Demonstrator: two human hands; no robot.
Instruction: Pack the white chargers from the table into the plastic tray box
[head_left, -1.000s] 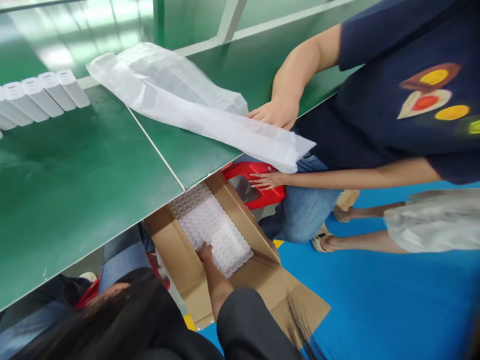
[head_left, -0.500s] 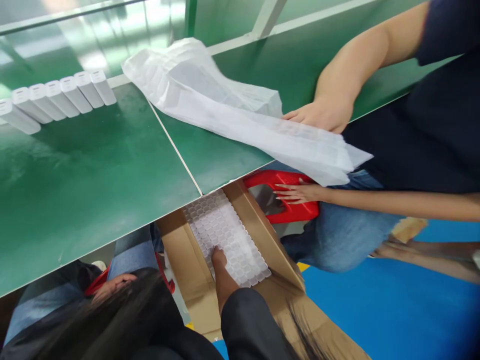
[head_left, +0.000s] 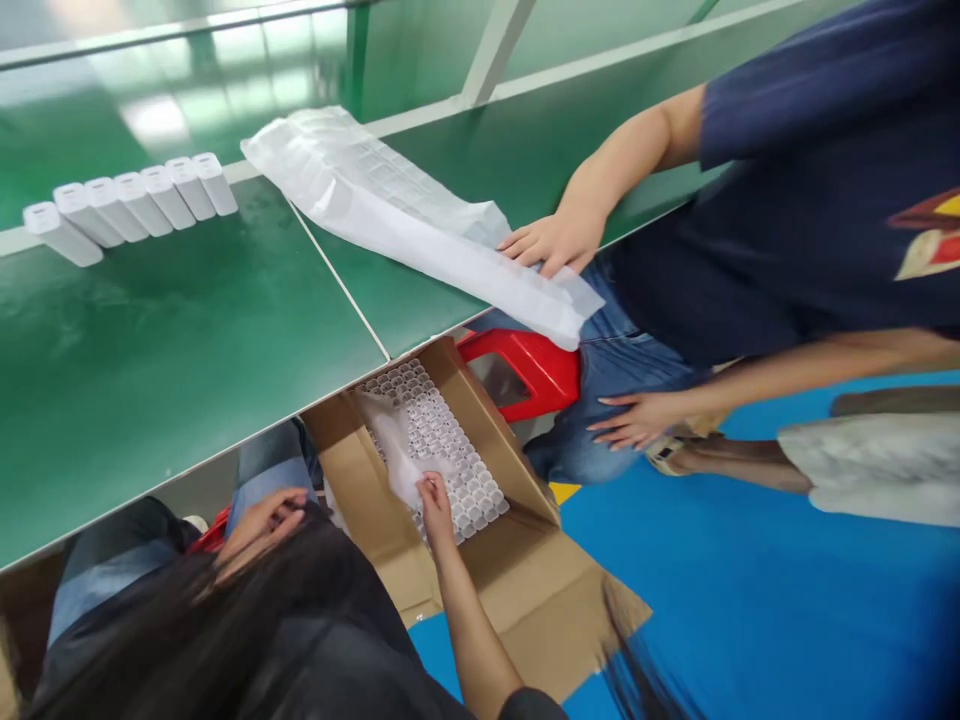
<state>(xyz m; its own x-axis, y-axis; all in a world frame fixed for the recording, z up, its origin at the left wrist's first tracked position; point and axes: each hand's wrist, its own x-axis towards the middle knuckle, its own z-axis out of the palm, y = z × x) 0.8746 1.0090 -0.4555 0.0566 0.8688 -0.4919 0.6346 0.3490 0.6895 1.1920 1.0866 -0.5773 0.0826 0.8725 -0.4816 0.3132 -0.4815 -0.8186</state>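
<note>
Fingers of my right hand pinch the thin sheet lying up-left of them, lower frame centre; left hand: I can't tell.

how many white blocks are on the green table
7 white blocks, all in one row on the green table, left of the white wrapping; any underneath it would be hidden.

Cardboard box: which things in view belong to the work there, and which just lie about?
Apparently in the work:
right hand; thin white sheet in its grip; box; small pale pieces inside

Apparently just about:
white blocks on the green table; red stool
</note>
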